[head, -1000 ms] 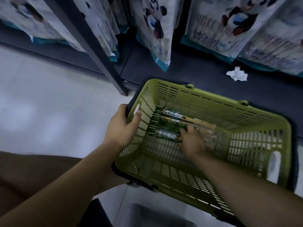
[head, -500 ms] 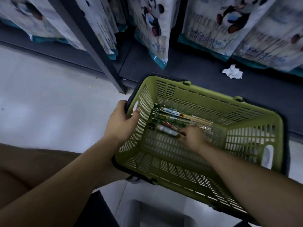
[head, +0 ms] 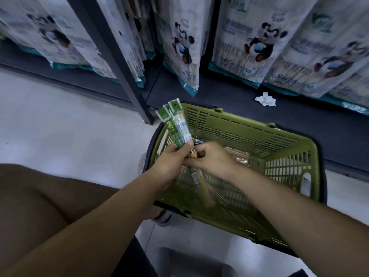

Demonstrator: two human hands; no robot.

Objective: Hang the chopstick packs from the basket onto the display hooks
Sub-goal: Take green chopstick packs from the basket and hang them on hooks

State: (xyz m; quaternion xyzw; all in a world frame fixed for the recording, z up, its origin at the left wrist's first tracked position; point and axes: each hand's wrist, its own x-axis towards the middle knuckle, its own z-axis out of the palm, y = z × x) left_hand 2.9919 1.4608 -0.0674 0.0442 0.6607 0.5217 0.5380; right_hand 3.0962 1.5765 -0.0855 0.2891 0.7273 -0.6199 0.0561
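So that the hang-tabs point up, presumably for hooking, left hand grips slim green-topped plastic chopstick packs over olive slatted basket's left end; right hand pinches them.

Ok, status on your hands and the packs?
Left hand grips chopstick packs, header cards up, over the basket. Right hand pinches them lower down. Other packs in basket. Hooks out of view.

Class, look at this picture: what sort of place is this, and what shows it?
Most likely a shop aisle: a green shopping basket, rows of identical panda-printed packs along dark shelving, and chopstick packs in the left hand.
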